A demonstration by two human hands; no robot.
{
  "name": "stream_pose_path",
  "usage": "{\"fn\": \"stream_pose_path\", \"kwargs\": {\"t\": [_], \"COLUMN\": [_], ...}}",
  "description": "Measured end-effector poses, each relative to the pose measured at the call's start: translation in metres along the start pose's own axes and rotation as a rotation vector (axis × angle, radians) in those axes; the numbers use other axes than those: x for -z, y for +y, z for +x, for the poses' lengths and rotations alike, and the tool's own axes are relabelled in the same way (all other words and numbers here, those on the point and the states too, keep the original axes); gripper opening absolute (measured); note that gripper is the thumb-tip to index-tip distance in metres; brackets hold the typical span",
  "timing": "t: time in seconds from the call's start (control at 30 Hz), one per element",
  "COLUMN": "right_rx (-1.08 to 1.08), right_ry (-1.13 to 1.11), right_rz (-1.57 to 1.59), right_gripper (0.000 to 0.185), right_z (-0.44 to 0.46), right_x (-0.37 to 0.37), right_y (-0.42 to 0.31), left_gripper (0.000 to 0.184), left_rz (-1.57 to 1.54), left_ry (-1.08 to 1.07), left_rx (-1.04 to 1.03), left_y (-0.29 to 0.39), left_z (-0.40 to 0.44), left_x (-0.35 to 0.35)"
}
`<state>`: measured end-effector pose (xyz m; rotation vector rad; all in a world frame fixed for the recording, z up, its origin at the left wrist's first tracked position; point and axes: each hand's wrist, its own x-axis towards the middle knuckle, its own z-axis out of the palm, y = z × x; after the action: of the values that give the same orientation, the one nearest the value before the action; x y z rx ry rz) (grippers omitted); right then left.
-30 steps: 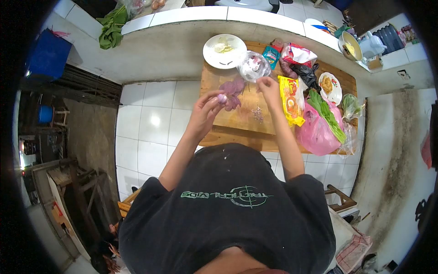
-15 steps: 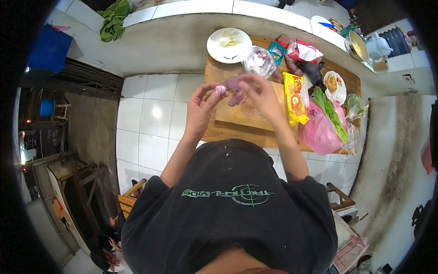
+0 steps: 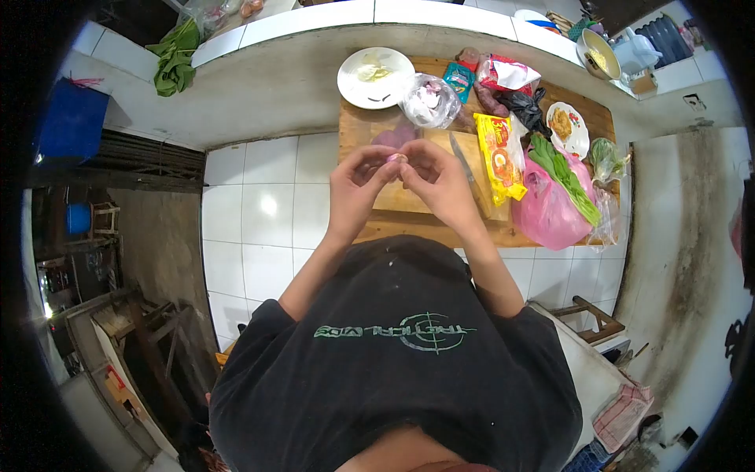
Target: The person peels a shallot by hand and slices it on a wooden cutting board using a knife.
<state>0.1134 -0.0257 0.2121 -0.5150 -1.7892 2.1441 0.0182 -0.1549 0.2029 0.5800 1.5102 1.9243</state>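
Observation:
Between the fingertips of my two hands is a small pinkish-purple shallot. My left hand pinches it from the left, while the closed fingers of my right hand press on its other side. Most of the shallot is covered by fingers. Both hands hang above a wooden cutting board, where a knife lies to the right of my right hand. Just beyond the fingertips are purple, rounded pieces, partly hidden by my hands.
Further back stand a white plate with pale scraps and a clear plastic bag. To the right lie a yellow packet, a pink bag with green leaves, and a plate of food. A tiled ledge runs behind.
My right hand has come down and left to meet my left hand at the shallot. The knife on the board is now uncovered. The whole view has shifted slightly.

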Motion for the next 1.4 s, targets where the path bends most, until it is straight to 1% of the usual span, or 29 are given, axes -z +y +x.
{"fn": "stream_pose_path", "kwargs": {"t": [0.17, 0.27, 0.37, 0.47, 0.57, 0.67, 0.77, 0.9, 1.0, 1.1, 1.2, 1.3, 1.4], "right_rx": [0.030, -0.046, -0.044, 0.036, 0.025, 0.005, 0.125, 0.068, 0.117, 0.144, 0.152, 0.181, 0.162], "right_ry": [0.015, 0.020, 0.012, 0.235, 0.377, 0.341, 0.261, 0.304, 0.244, 0.217, 0.228, 0.248, 0.252], "right_rz": [-0.007, -0.020, 0.043, -0.406, -0.676, -0.651, -0.392, -0.153, -0.092, -0.121, -0.065, -0.068, -0.081], "right_gripper": [0.015, 0.015, 0.014, 0.015, 0.015, 0.016, 0.019, 0.023, 0.026, 0.028, 0.027, 0.027, 0.025], "right_z": [0.000, 0.000, -0.001, -0.004, -0.024, -0.049, -0.058, -0.052, -0.048, -0.047, -0.047, -0.048, -0.047], "right_x": [-0.002, -0.003, 0.002, 0.032, 0.078, 0.061, 0.032, 0.012, 0.005, 0.005, 0.003, -0.001, -0.002], "right_y": [0.008, 0.004, 0.008, 0.038, 0.084, 0.051, 0.034, 0.016, 0.005, 0.008, 0.008, 0.007, 0.006], "left_gripper": [0.021, 0.021, 0.022, 0.025, 0.026, 0.022, 0.022, 0.020, 0.019, 0.017, 0.016, 0.015, 0.016], "left_rz": [-0.003, -0.017, -0.005, 0.004, -0.177, -0.325, -0.307, -0.247, -0.229, -0.204, -0.173, -0.155, -0.125], "left_ry": [-0.008, 0.011, 0.034, 0.017, -0.005, 0.016, -0.074, -0.070, -0.069, -0.078, -0.083, -0.055, -0.037], "left_rx": [-0.024, -0.014, 0.031, 0.159, 0.265, 0.256, 0.265, 0.214, 0.174, 0.154, 0.147, 0.119, 0.086], "left_y": [-0.003, -0.003, -0.007, -0.020, -0.041, -0.028, -0.027, -0.022, -0.017, -0.014, -0.011, -0.009, -0.004], "left_z": [-0.001, -0.002, -0.002, 0.003, 0.004, -0.001, 0.000, -0.005, -0.008, -0.010, -0.011, -0.015, -0.017], "left_x": [-0.001, -0.001, 0.002, 0.008, 0.019, 0.009, 0.003, -0.011, -0.018, -0.021, -0.020, -0.023, -0.026]}}
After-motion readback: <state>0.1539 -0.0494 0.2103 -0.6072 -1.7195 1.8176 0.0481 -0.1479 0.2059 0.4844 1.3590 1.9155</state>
